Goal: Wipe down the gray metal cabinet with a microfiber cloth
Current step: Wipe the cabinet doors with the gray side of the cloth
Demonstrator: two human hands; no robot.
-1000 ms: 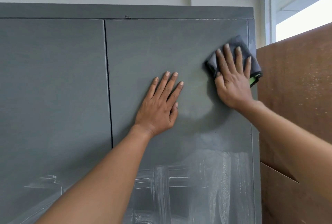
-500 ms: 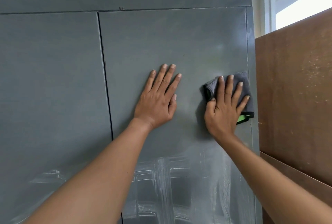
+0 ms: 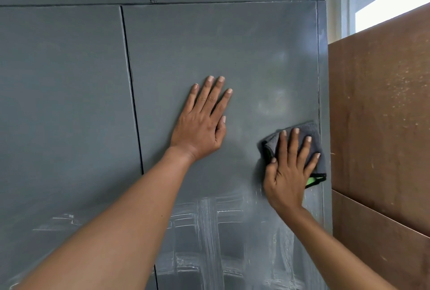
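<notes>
Right hand (image 3: 288, 173) flat on cloth (image 3: 311, 136)

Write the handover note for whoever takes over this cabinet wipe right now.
Left hand: flat, fingers straight, braced on the right door of the gray cabinet.
Right hand: fingers spread, pressing the folded gray microfiber cloth against that door near its right edge, at mid-height in view.
Done: the door's upper part looks even, with only faint smudges.
Left: pale streaks and smears cover the lower part of the right door, and a few marks show low on the left door. Work down from the cloth, then move left. A brown panel stands close on the right.
</notes>
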